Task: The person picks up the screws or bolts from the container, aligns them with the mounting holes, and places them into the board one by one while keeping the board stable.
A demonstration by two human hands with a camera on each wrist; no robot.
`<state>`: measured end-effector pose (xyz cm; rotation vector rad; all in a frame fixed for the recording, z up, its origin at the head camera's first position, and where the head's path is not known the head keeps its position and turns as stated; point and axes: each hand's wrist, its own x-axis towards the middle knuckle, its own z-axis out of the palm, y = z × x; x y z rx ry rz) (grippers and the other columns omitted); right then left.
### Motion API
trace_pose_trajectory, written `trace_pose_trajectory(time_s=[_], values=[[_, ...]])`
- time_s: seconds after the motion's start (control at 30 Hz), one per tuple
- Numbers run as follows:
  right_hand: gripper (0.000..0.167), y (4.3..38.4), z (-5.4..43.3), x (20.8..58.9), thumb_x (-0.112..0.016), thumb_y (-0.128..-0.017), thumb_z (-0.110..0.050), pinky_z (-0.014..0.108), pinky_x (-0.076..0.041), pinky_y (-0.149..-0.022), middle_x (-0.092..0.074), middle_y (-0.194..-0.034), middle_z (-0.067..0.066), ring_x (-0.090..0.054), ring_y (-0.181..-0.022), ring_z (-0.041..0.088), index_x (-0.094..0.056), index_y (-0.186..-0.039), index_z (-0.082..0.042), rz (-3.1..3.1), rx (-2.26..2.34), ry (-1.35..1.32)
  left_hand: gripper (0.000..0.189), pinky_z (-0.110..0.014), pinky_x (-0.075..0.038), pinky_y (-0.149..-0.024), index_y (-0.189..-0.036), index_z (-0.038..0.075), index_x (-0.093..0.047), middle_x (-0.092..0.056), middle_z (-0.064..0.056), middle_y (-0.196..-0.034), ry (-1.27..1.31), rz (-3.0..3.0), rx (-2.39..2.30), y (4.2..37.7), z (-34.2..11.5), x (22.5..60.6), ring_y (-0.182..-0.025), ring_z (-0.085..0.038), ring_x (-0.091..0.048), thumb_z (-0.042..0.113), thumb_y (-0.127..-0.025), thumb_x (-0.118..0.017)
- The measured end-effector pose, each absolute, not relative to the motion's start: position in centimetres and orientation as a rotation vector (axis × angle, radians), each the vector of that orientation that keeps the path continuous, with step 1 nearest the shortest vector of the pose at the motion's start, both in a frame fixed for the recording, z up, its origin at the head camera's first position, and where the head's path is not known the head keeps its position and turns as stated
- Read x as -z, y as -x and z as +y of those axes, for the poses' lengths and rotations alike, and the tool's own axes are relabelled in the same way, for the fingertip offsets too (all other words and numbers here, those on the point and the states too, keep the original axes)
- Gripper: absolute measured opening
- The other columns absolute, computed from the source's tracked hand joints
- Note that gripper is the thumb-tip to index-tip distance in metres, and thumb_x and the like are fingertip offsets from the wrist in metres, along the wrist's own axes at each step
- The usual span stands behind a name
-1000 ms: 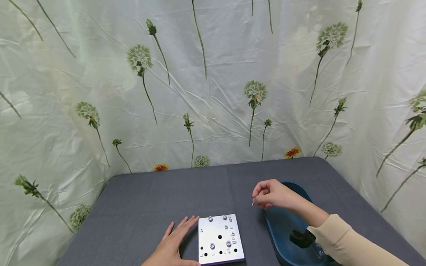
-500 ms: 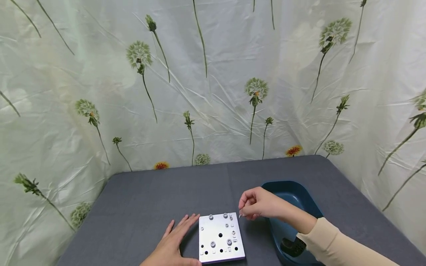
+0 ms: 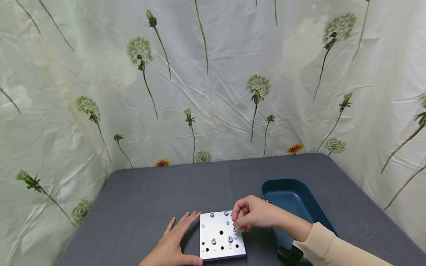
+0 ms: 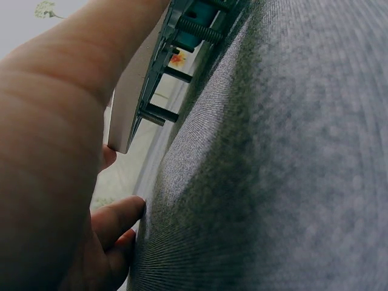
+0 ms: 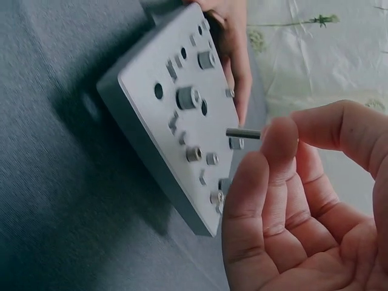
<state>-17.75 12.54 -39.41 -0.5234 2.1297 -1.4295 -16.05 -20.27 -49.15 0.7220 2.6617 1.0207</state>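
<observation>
A silver metal plate [image 3: 209,228] with dark holes, slots and several socket head screws [image 5: 189,97] lies on the grey cloth. Threaded shanks [image 4: 200,29] stick out of its underside in the left wrist view. My left hand [image 3: 176,240] is spread along the plate's left side, fingers fairly straight, with fingertips at the far corner and thumb at the near corner. Between thumb and fingertip my right hand [image 3: 254,214] pinches a small metal pin [image 5: 244,133], held over the plate's right side. In the head view the fingers hide the pin and part of that edge.
A dark blue tray [image 3: 293,201] stands to the right of the plate, partly under the right forearm. A black object [image 3: 294,255] lies in its near part, partly hidden by the sleeve. A floral curtain [image 3: 213,92] hangs behind the table [image 3: 179,188].
My right hand has moved left and nearer, from beside the tray to over the plate's right side, still pinching the pin. The left hand stays at the plate.
</observation>
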Motion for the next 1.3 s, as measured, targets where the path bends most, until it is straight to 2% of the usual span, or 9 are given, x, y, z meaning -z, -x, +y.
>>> trace_pose_trajectory(time_s=[0.23, 0.47, 1.3], values=[[0.006, 16.7, 12.5, 40.0, -0.077, -0.089, -0.002, 0.018, -0.054, -0.059, -0.068, -0.068, -0.003, -0.064, -0.062, 0.008, -0.073, -0.091, -0.006, 2.062, 1.374, 0.549, 0.121, -0.082, -0.01, -0.122, -0.171, 0.034, -0.031, -0.04, -0.008, -0.174, -0.771, 2.734, -0.979, 16.0, -20.2, 49.2, -0.162, -0.045, -0.033, 0.066, -0.071, -0.093], [0.009, 16.1, 12.2, 40.8, -0.078, -0.088, -0.003, 0.018, -0.052, -0.056, -0.068, -0.067, -0.003, -0.063, -0.059, 0.008, -0.072, -0.088, -0.01, 2.05, 1.35, 0.535, 0.123, -0.082, -0.009, -0.124, -0.17, 0.034, -0.032, -0.04, -0.007, -0.174, -0.743, 2.741, -0.965, 16.0, -20.2, 49.3, -0.163, -0.043, -0.031, 0.069, -0.07, -0.093], [0.009, 16.5, 12.4, 41.2, -0.08, -0.088, -0.004, 0.021, -0.054, -0.056, -0.07, -0.07, -0.001, -0.063, -0.062, 0.01, -0.071, -0.089, -0.006, 2.099, 1.3, 0.556, 0.126, -0.079, -0.006, -0.126, -0.171, 0.03, -0.032, -0.038, -0.007, -0.175, -0.759, 2.744, -0.983, 16.8, -20.2, 49.6, -0.165, -0.041, -0.028, 0.068, -0.068, -0.094]])
